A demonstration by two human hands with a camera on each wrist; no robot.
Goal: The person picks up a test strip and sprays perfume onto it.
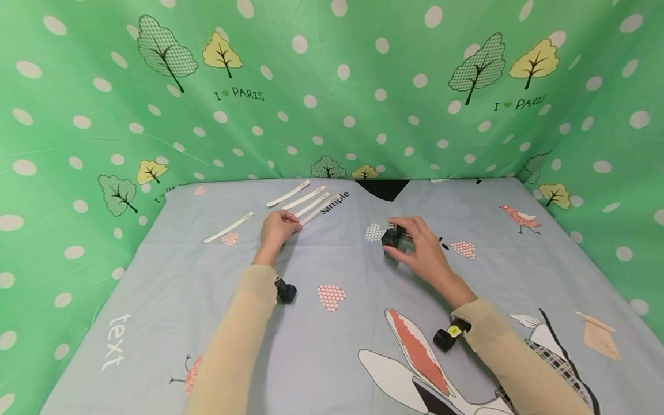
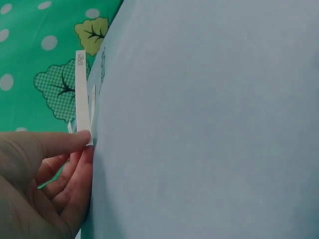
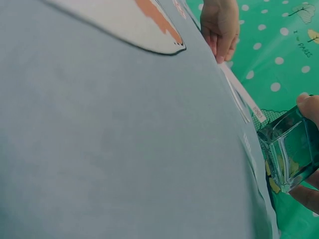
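Observation:
My left hand (image 1: 279,228) pinches one end of a white paper test strip (image 2: 82,94) between thumb and fingertips. Small print marks the strip's far end. Several similar strips (image 1: 288,193) lie side by side on the cloth just beyond that hand. Another loose strip (image 1: 229,227) is to its left, near a heart print. On the right side, my right hand (image 1: 426,253) grips a green glass bottle, probably perfume (image 3: 291,149), thumb and fingers on opposite sides. A dark part of the bottle faces left in the head view; its top detail is hard to make out.
A grey-blue printed cloth (image 1: 332,340) covers the table. Green dotted curtains (image 1: 332,86) hang behind it and along both sides. Each wrist wears a small black camera, one by the left sleeve (image 1: 230,346) and one by the right sleeve (image 1: 519,351).

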